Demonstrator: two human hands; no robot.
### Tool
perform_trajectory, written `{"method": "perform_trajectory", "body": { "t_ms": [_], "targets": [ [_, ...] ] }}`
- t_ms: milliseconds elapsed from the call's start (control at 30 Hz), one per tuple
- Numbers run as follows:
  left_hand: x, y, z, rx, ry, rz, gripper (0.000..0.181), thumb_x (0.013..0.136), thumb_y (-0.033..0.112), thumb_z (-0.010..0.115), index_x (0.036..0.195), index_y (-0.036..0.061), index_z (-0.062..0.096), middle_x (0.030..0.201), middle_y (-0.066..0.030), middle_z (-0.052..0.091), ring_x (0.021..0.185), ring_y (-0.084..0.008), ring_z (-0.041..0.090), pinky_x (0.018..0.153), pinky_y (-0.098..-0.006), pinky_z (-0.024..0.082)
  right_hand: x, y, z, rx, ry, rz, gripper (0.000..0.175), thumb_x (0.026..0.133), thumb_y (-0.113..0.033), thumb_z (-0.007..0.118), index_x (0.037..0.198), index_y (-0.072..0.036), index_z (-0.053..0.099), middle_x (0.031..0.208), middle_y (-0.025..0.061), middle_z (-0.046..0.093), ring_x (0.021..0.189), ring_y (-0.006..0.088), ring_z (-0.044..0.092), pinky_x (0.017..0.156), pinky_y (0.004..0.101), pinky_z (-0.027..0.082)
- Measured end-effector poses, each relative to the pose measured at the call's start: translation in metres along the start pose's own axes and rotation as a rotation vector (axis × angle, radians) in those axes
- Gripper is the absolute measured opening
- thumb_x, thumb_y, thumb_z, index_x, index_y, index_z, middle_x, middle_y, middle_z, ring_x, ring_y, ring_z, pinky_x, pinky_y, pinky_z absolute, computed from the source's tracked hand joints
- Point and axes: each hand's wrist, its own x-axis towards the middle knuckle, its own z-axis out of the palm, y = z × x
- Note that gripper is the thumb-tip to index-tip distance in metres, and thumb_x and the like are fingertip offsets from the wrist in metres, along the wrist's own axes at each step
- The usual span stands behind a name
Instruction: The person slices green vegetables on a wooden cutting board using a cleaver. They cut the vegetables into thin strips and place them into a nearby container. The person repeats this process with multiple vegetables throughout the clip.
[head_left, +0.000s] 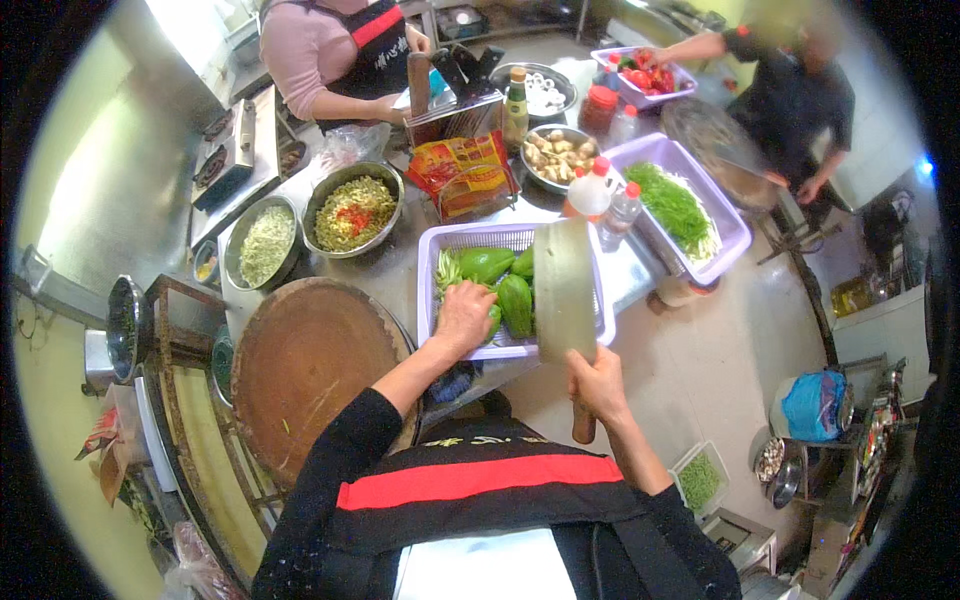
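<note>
A lavender plastic basket stands before me, with several green gourd-like vegetables and some pale leafy stalks inside. My left hand reaches into its left part, fingers bent over a green vegetable; whether it grips that piece is hidden. In my right hand is the wooden handle of a cleaver, its broad blade standing up across the basket's right side and hiding part of the contents. Left of the basket lies a large round wooden chopping block, with a few small scraps on it.
Steel bowls of chopped vegetables stand behind the block. Beyond the basket are a seasoning packet rack, bottles and a lavender tub of shredded greens. Co-workers are at the back left and back right.
</note>
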Motion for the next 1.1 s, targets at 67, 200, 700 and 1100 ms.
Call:
{"method": "perform_trajectory", "body": {
  "t_ms": [67,200,700,1100],
  "targets": [
    [0.016,0.014,-0.004,0.292,-0.413,-0.058,0.027,0.071,0.01,0.067,0.097,0.0024,0.067,0.097,-0.0136,0.066,0.101,-0.0292,0.056,0.09,-0.0483,0.038,0.006,0.007,-0.007,0.045,0.002,-0.003,0.011,0.09,-0.012,0.057,0.091,-0.001,0.057,0.056,0.0014,0.053,0.044,0.0103,0.05,0.042,0.0279,0.042],
    [0.023,0.008,0.014,0.499,-0.617,-0.082,0.025,0.08,0.018,0.057,0.096,0.0017,0.067,0.094,-0.0159,0.068,0.102,-0.0308,0.055,0.094,-0.0517,0.034,0.011,0.012,-0.004,0.146,-0.032,0.023,0.014,0.092,-0.012,0.059,0.086,0.0,0.057,0.058,0.0021,0.055,0.044,0.0106,0.052,0.042,0.0275,0.043],
    [-0.021,-0.007,-0.025,-0.793,0.298,-0.581,0.067,0.067,0.027,0.084,0.121,0.0017,0.053,0.116,-0.0139,0.06,0.102,-0.0219,0.06,0.089,-0.0326,0.048,0.024,-0.005,0.015,0.147,-0.011,0.035,0.016,0.089,-0.015,0.06,0.094,-0.001,0.053,0.057,0.003,0.051,0.044,0.0123,0.05,0.04,0.0289,0.043],
    [-0.223,-0.039,-0.127,-1.207,0.467,-1.073,0.043,0.088,0.02,0.071,0.122,0.001,0.054,0.106,-0.0092,0.063,0.091,-0.0146,0.061,0.077,-0.0304,0.051,0.004,-0.02,0.101,-0.015,-0.451,0.035,0.014,0.095,-0.015,0.058,0.097,-0.001,0.056,0.059,0.0013,0.053,0.046,0.0105,0.05,0.043,0.0265,0.042]
  ]
}}
